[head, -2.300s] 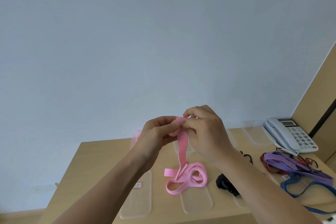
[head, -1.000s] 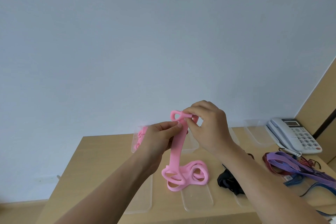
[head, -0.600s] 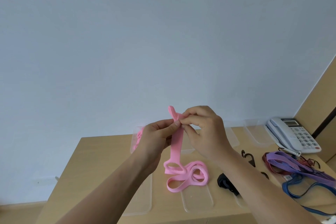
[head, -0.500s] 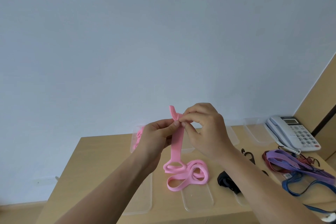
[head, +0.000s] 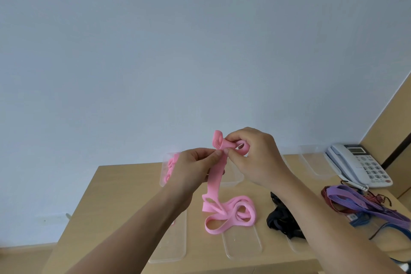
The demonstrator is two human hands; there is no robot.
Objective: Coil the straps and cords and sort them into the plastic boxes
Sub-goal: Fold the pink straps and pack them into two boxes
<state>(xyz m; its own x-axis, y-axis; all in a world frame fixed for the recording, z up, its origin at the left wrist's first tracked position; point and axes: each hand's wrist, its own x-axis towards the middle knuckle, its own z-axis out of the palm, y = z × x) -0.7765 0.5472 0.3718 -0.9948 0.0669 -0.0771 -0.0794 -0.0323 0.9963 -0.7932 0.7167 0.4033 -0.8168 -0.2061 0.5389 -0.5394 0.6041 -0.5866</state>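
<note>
A pink strap (head: 214, 184) hangs from both my hands above the wooden table (head: 120, 187). Its lower part lies in loose loops on the table. My left hand (head: 195, 167) pinches the strap just below its top. My right hand (head: 255, 158) grips the small rolled loops at the strap's upper end. A clear plastic box (head: 164, 162) behind my left hand holds more pink strap. Another clear box (head: 233, 179) sits behind the hanging strap, mostly hidden by my hands.
Clear lids (head: 242, 244) lie along the table's front edge. A black strap bundle (head: 281, 221) lies under my right forearm. Purple (head: 355, 201), red and blue straps are piled at the right. A white telephone (head: 360, 164) and an empty clear box (head: 315, 162) stand at the back right.
The top end of the pink strap has been turned into a small loop in my right hand. The strap's loose loops on the table have shifted slightly.
</note>
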